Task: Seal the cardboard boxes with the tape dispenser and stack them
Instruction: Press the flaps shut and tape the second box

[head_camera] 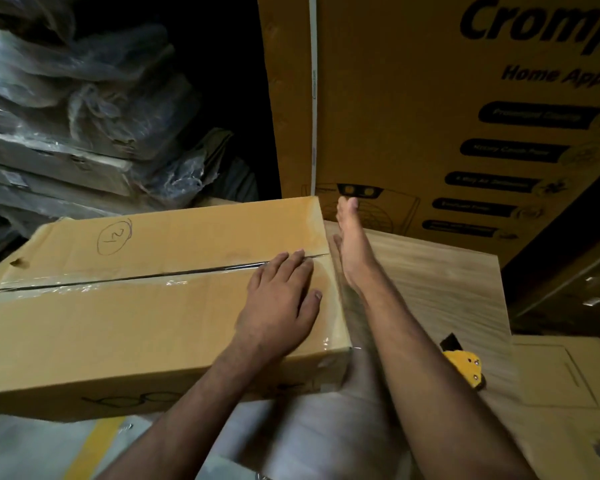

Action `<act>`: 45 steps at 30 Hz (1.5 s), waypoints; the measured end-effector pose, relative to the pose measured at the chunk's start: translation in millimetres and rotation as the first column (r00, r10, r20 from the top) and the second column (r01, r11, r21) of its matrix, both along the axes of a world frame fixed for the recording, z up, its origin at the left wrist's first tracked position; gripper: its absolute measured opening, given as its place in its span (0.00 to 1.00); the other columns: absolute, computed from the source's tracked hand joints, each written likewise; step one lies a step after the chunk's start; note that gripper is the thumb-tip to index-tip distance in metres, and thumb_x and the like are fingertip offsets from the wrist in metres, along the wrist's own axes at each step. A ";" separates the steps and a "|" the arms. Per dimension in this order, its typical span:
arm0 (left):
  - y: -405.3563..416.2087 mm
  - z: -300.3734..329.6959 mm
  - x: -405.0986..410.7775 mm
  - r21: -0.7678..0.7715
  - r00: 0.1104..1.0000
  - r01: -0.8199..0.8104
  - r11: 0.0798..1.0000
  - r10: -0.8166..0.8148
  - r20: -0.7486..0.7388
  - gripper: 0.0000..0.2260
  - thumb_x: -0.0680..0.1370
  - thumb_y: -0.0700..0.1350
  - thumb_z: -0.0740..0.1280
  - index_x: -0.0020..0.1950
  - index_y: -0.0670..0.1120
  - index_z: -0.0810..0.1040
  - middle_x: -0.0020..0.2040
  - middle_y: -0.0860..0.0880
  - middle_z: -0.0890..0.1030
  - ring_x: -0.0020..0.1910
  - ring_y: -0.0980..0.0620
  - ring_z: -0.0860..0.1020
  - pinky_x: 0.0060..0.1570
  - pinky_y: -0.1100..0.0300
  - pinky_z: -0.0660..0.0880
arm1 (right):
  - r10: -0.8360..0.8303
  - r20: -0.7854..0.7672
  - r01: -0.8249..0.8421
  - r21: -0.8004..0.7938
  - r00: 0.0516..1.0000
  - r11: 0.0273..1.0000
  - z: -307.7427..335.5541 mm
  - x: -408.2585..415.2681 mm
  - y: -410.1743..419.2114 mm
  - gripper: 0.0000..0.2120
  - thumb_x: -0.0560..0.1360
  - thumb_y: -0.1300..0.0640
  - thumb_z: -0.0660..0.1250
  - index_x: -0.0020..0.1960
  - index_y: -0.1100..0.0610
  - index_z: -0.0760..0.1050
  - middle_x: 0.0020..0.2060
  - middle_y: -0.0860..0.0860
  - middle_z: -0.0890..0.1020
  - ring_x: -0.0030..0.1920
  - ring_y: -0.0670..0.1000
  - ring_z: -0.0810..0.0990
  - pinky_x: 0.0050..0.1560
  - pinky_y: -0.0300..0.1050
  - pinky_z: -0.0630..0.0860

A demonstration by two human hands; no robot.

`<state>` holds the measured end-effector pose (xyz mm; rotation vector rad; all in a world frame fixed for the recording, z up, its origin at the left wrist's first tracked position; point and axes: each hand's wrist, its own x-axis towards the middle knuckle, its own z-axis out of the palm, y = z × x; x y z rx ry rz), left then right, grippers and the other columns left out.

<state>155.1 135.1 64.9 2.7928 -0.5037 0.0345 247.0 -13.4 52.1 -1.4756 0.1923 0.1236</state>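
A person's left hand (280,299) lies flat, fingers straight, on the top of a cardboard box (146,306) near its right end, fingertips at the taped centre seam (118,279), apparently smoothing the clear tape down so it bonds. The right hand (352,251), also with an open grip and holding nothing, presses its edge and palm against the box's right end face, probably rubbing down the tape where it folds over the edge. A circled handwritten number, seemingly "21", marks the top's far left part. The box rests on a pale wrapped surface beneath. The yellow tape dispenser (463,367) lies set aside on that surface, just right of the right forearm, within easy reach. Behind stands a tall carton (413,109) printed with the cut-off words "Cromp" and "Home Appli"; its smaller labels are too blurred to read. Plastic-wrapped bundles (77,109) fill the far left.
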 end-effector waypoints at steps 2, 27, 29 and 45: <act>-0.8 1.1 -1.2 0.000 1.000 -0.005 1.000 0.005 0.003 0.27 0.80 0.58 0.52 0.78 0.51 0.63 0.80 0.53 0.60 0.79 0.51 0.54 0.77 0.49 0.53 | 0.074 0.129 -0.063 -0.088 0.989 0.994 1.9 -20.9 7.7 0.29 0.84 0.39 0.44 0.81 0.49 0.44 0.80 0.45 0.50 0.76 0.44 0.53 0.74 0.44 0.51; 0.7 7.1 -39.2 0.101 0.975 0.188 0.977 -0.198 0.100 0.35 0.78 0.67 0.51 0.75 0.44 0.70 0.74 0.45 0.70 0.70 0.44 0.69 0.69 0.49 0.66 | -0.025 0.030 0.024 0.015 0.999 1.000 -33.2 -117.7 -6.1 0.35 0.81 0.33 0.46 0.77 0.55 0.64 0.70 0.50 0.73 0.70 0.48 0.71 0.68 0.43 0.70; -1.6 0.8 -51.9 0.244 0.982 0.161 0.956 -0.179 0.053 0.43 0.74 0.73 0.51 0.80 0.45 0.59 0.79 0.46 0.60 0.75 0.44 0.61 0.73 0.48 0.61 | -0.048 0.108 0.045 0.031 0.993 0.999 -26.9 -124.5 -0.3 0.30 0.84 0.40 0.42 0.79 0.56 0.58 0.76 0.50 0.65 0.74 0.46 0.65 0.71 0.36 0.64; 31.6 27.0 -40.5 -0.138 0.894 0.323 0.936 -0.350 -0.279 0.36 0.74 0.58 0.58 0.79 0.45 0.61 0.80 0.48 0.57 0.76 0.55 0.55 0.75 0.65 0.49 | 0.284 0.397 -0.051 -0.504 0.873 0.862 -47.5 -170.2 5.9 0.31 0.81 0.48 0.55 0.81 0.54 0.52 0.81 0.54 0.51 0.78 0.43 0.46 0.74 0.34 0.50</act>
